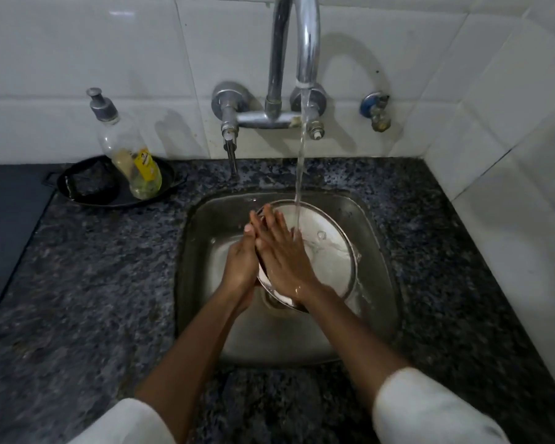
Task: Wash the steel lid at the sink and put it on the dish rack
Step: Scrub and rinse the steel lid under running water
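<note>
Steel lid tilted in sink under running water; left hand gripping its edge, right hand flat, fingers spread on it.

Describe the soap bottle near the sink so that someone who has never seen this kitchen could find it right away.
Start at the steel sink and look left along the dark speckled counter toward the tiled wall. There a black oval tray holds the soap bottle, leaning. It is the only clear plastic bottle there, with a grey pump top and a yellow label.
</note>
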